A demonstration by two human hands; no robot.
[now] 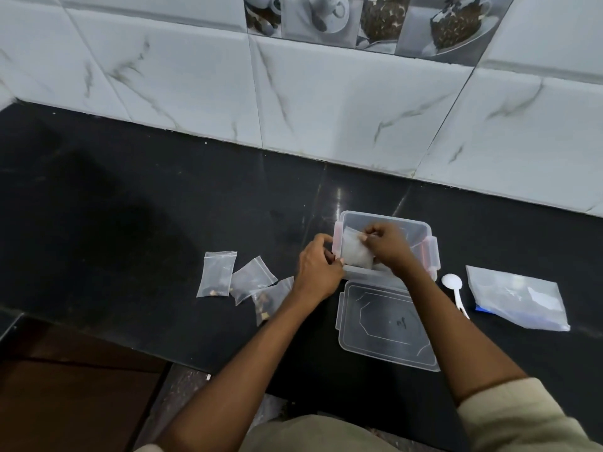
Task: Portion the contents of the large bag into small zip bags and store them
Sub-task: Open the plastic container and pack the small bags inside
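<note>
I have both hands, left hand (318, 267) and right hand (386, 246), pinching the small clear filled zip bag (356, 252) over the clear plastic clip-lock box (414, 230), so I'd press its seal fully before lowering it flat inside.

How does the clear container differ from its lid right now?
The container sits farther back with both hands at it; the lid lies detached in front, untouched. The container has a small zip bag at its opening, pinched by the right hand; the lid carries nothing. Both are clear plastic.
</note>
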